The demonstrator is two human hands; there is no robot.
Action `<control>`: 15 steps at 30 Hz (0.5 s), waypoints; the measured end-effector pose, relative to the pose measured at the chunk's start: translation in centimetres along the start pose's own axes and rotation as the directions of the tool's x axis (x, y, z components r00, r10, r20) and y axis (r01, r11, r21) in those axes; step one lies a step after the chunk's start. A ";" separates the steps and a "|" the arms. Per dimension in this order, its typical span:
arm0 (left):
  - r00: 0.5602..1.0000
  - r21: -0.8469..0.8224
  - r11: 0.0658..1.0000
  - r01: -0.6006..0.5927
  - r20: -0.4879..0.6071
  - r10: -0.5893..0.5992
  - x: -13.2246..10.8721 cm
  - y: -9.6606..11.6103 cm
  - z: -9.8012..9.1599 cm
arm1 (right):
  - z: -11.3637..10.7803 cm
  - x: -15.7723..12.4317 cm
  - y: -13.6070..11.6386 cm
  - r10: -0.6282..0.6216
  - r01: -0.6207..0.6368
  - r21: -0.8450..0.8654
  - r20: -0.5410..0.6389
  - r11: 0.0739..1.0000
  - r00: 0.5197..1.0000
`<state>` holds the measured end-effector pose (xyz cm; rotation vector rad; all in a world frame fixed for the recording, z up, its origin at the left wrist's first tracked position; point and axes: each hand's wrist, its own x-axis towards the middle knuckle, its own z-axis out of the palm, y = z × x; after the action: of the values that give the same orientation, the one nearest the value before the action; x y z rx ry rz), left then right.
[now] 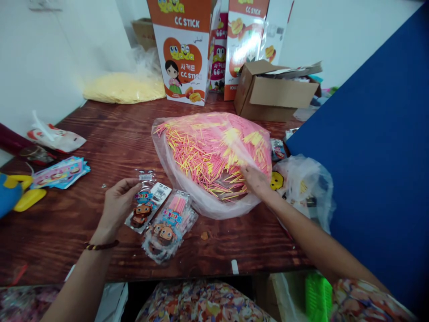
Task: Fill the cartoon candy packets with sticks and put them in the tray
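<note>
My left hand (118,203) is closed on a small clear printed pouch (146,206) with cartoon faces, held just above the wooden table (110,134). Next to it lies a filled pouch (170,226) with pink sticks inside. My right hand (255,180) reaches into a big clear plastic bag (187,179) heaped with pink and yellow sticks (214,150); its fingers are buried among the sticks, so their grip is hidden.
Two tall CC Stick cartons (182,49) and an open brown box (278,91) stand at the back. A bag of yellow material (124,87) lies back left. Printed pouches (60,172) and yellow-blue objects (20,192) sit left. A crumpled bag (301,183) and blue panel (375,147) are on the right.
</note>
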<state>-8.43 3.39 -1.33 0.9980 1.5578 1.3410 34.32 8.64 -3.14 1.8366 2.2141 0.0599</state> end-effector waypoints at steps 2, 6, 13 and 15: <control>0.999 -0.022 1.000 -0.010 0.037 0.011 0.0 0.2 0.5 | 0.4 0.6 -0.2 -0.016 0.015 -0.027 -0.019 1.000 1.000; 0.995 -0.052 0.999 -0.010 0.103 0.015 -0.4 0.5 1.0 | 1.2 1.7 -0.3 -0.087 0.081 -0.075 -0.074 0.994 0.993; 0.999 -0.110 0.994 0.013 0.052 -0.008 -1.5 1.3 0.0 | 1.6 2.0 0.3 -0.146 0.134 -0.106 -0.118 0.985 0.982; 0.999 -0.127 0.992 0.017 0.043 -0.012 -1.8 1.5 -0.2 | 1.6 1.7 0.4 -0.187 0.172 -0.110 -0.149 0.979 0.971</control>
<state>-7.93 1.82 0.34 0.9291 1.4268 1.3820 34.74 10.20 -4.87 1.6242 2.4298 0.2824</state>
